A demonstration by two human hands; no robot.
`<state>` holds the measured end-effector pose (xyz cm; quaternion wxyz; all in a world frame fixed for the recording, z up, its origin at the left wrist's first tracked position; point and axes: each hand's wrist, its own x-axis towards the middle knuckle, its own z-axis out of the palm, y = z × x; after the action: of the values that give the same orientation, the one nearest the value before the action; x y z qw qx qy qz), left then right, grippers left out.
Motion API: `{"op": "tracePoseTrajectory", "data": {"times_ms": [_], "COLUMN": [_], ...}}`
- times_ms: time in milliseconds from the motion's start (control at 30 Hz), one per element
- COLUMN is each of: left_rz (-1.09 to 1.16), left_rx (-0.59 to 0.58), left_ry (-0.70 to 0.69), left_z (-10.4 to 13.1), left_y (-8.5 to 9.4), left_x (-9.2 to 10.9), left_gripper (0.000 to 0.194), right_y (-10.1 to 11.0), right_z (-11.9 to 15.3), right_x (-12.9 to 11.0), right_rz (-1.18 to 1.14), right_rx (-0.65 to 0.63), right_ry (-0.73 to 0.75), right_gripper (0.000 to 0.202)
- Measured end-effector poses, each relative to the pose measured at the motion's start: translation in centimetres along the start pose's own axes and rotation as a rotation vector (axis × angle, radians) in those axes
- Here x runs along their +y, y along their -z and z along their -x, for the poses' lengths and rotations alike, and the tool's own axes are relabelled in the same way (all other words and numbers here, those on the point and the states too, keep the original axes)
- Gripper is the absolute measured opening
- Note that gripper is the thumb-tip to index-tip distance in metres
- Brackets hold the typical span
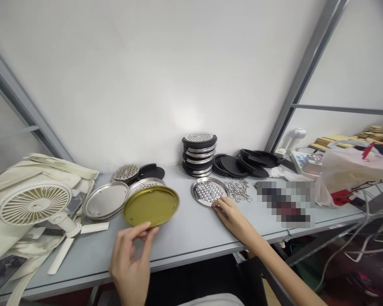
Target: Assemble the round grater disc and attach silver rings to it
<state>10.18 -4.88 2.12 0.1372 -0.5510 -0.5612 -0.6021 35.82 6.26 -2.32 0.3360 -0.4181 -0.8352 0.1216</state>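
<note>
My left hand (132, 250) pinches the near edge of a round gold-olive metal disc (150, 206) with a raised rim, tilted above the table. Behind that disc, a silver perforated disc (147, 182) is partly hidden. My right hand (231, 214) has its fingers closed at the near edge of a round silver grater plate (208, 191), which lies on the table. Touching that plate's right side is a loose pile of small metal rings or clips (239, 190). Left of the gold disc, plain silver discs (105, 199) lie stacked.
At the wall stands a stack of graters with black holders (199, 155). Black round parts (234, 165) lie to its right. A grater (125, 172) and a black part (151, 172) sit at back left. A white fan (35, 204), cream bag (64, 165) and plastic bag (354, 170) flank the table (185, 238).
</note>
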Motion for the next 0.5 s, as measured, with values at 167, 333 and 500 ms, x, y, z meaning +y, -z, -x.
{"op": "tracePoseTrajectory", "data": {"times_ms": [167,333,500], "left_rz": [0.242,0.269,0.215], "left_rx": [-0.296,-0.343,-0.375], "left_ry": [0.051,0.161,0.155], "left_z": [3.6,5.0,4.9], "left_y": [-0.7,-2.1,-2.2], "left_x": [2.8,3.0,2.2], "left_gripper": [0.011,0.006,0.006], "right_y": [-0.1,0.0,0.0], "right_z": [-0.2,-0.1,0.0], "right_x": [0.7,0.5,0.4], "right_rz": [-0.054,-0.051,-0.046], "right_rx": [0.049,0.083,0.079], "right_ry": [-0.045,-0.065,-0.074], "right_gripper": [0.014,0.014,0.014]}}
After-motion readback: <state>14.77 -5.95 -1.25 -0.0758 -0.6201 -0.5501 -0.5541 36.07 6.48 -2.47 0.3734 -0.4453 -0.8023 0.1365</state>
